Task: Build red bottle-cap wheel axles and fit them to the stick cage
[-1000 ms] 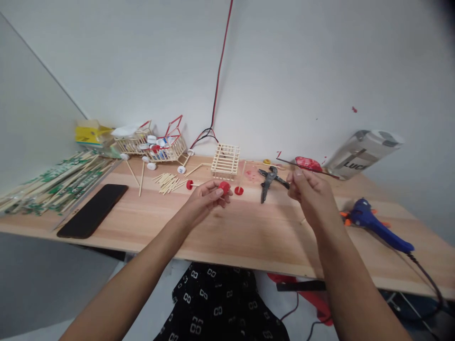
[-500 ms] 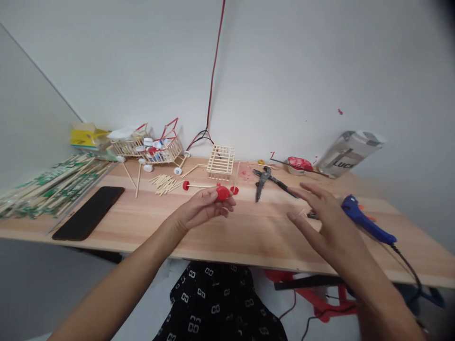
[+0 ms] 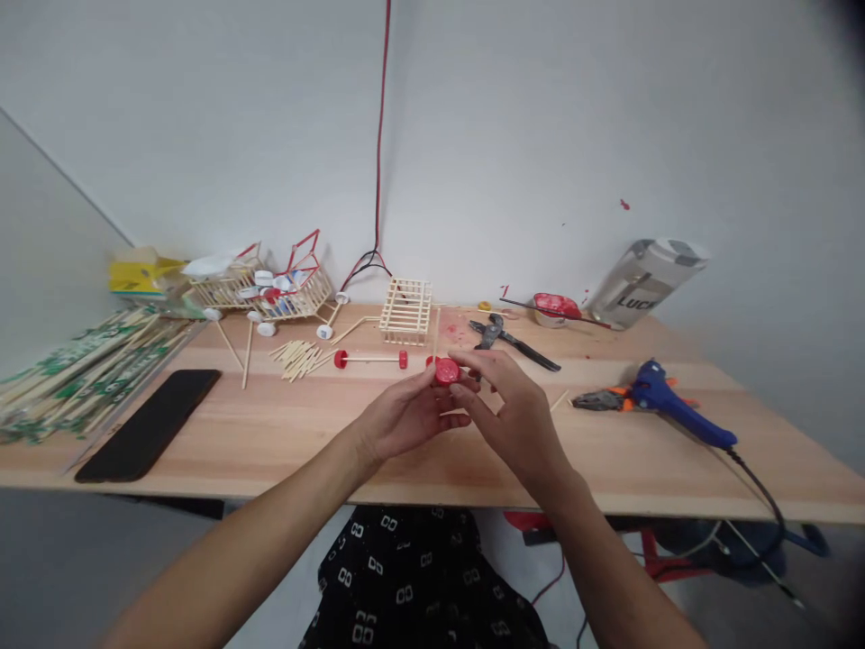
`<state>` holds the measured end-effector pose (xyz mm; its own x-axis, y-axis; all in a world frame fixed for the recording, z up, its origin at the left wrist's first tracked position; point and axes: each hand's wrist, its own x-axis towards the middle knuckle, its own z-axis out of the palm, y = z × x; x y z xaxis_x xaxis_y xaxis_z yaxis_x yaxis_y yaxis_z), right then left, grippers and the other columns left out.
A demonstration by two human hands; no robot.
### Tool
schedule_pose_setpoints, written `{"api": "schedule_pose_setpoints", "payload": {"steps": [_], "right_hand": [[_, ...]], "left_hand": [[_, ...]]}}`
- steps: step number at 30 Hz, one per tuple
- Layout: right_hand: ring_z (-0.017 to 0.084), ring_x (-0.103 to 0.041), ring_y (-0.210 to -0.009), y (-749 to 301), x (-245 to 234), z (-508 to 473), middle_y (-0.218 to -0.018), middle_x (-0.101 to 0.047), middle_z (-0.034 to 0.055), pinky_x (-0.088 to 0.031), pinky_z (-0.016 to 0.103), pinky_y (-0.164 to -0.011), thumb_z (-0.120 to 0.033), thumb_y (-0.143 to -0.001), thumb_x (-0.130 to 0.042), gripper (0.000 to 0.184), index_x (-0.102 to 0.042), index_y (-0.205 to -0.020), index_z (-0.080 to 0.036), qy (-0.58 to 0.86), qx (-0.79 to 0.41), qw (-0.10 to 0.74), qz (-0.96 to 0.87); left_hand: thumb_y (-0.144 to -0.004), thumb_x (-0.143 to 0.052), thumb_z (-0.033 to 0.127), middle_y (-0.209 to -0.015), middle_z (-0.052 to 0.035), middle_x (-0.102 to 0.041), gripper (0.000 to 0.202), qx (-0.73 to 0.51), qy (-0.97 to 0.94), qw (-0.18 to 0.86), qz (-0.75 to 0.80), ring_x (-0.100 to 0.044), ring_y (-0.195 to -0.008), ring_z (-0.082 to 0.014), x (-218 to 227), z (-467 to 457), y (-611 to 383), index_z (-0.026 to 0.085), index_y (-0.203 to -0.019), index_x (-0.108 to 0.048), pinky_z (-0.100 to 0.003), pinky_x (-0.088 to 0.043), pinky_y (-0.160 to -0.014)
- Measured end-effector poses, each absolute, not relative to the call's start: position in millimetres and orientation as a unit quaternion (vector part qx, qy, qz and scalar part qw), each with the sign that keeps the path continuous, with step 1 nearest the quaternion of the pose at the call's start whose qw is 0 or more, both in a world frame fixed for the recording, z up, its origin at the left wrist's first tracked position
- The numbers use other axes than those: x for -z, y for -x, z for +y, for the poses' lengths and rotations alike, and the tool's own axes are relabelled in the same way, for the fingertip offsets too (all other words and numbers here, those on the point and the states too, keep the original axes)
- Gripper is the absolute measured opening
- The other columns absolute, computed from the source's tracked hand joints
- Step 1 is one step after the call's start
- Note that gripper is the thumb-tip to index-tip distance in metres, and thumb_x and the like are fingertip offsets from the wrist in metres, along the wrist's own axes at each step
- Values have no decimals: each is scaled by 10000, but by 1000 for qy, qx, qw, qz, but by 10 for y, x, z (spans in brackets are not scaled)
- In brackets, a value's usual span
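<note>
My left hand (image 3: 405,416) pinches a small red bottle cap (image 3: 447,370) above the middle of the wooden table (image 3: 419,451). My right hand (image 3: 508,410) has come up against it, its fingertips closed on the same cap from the right. Just behind the hands lies a thin stick axle with a red cap at each end (image 3: 370,359). A small open cage of wooden sticks (image 3: 406,311) stands further back.
At the left lie a black phone (image 3: 145,424) and packs of chopsticks (image 3: 74,374). Stick-built carts (image 3: 270,288) and loose sticks (image 3: 297,356) sit at the back left. Black pliers (image 3: 510,336), a red paint dish (image 3: 554,306), a silver can (image 3: 645,279) and a blue glue gun (image 3: 669,410) are at the right.
My right hand let go of a thin stick, swept right over the table, then came back to the red cap in my left hand. The view shifted slightly right.
</note>
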<state>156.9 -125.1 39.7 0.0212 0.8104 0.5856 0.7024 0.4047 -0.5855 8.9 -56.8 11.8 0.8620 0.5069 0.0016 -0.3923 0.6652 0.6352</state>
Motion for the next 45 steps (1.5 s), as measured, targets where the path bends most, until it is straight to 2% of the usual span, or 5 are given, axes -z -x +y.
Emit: {"api": "schedule_pose_setpoints", "payload": {"steps": [16, 24, 30, 40, 45], "right_hand": [[187, -604, -996, -1898, -249, -1124, -1081, -671, 57, -487, 318, -807, -190, -877, -540, 281, -627, -1143, -214, 553, -66, 454, -695], [181, -635, -891, -1945, -151, -1066, -1065, -686, 64, -488, 300, -710, -356, -900, -513, 282, -654, -1105, -222, 624, -164, 467, -605], [192, -643, -892, -1901, -81, -1013, -1009, -699, 57, -493, 305, -727, -408, -827, -610, 322, -641, -1093, -229, 608, -296, 469, -569], [137, -602, -610, -1908, -4, -949, -700, -654, 16, -454, 256, -549, -393, -813, -569, 227, -615, -886, -182, 607, -384, 454, -528], [137, -577, -612, -1886, 4, -1006, -679, -639, 8, -422, 251, -548, -356, -826, -568, 173, -605, -825, -187, 632, -318, 457, -539]], "left_hand": [[-860, -612, 371, -1072, -117, -652, 289, -195, -391, 895, 88, -617, -976, -186, -72, -340, -310, 144, -1037, -647, -303, -456, -843], [-697, -771, 232, -912, -63, -665, 319, -335, -659, 638, 215, -632, -837, -150, -124, -187, -295, 137, -934, -580, -275, -475, -754], [-742, -716, 191, -871, -23, -671, 207, -345, -767, 460, 284, -603, -779, -127, -108, -210, -201, 160, -930, -634, -255, -464, -718], [-733, -714, 167, -895, -31, -698, 272, -314, -747, 516, 278, -636, -810, -145, -93, -269, -210, 160, -994, -640, -282, -496, -758], [-745, -723, 235, -938, -69, -703, 327, -316, -715, 558, 278, -658, -859, -176, -83, -276, -213, 159, -1049, -630, -324, -512, -807]]}}
